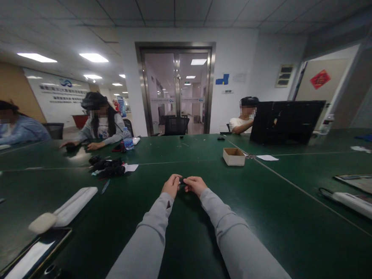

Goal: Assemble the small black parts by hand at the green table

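Out over the green tabletop (193, 241), my left hand (171, 186) and my right hand (196, 184) meet at a small black object (181, 181). Fingers and thumb of each hand are closed on it, the left hand at one end and the right at the other. It is too small, and too covered by the fingers, to tell its kind. An open cardboard box (234, 157) stands beyond my right hand.
Black gear (109, 166) lies in a heap left of my hands, near a pen (105, 186). A white power strip (77, 205) and a phone (31, 256) lie at the near left. A monitor (285, 122) stands at the back right. Several people sit across the table.
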The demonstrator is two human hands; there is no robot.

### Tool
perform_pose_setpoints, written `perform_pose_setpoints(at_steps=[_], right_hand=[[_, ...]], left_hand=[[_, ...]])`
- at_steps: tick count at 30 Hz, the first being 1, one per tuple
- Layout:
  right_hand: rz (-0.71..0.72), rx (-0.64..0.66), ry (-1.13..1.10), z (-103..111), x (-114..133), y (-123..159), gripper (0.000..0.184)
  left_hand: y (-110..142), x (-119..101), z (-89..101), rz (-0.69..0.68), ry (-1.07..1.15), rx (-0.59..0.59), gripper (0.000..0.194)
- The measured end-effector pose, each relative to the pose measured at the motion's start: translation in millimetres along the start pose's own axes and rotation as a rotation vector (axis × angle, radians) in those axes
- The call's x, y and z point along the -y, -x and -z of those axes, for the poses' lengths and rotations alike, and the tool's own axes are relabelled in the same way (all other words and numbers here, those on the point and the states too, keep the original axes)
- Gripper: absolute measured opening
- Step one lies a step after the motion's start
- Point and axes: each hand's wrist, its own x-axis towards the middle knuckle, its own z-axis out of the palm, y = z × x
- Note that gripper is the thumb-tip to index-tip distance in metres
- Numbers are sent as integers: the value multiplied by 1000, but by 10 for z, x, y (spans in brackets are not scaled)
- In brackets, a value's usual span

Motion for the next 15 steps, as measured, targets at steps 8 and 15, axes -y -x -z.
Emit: perform_pose_setpoints(at_steps=[8, 15], right_hand=[[-8, -46, -63, 9, 34, 33, 17], [5, -15, -48, 6, 36, 36, 20]], left_hand=[[-17, 7, 0, 26, 102, 25, 24], [1, -24, 9, 30, 135, 36, 25]])
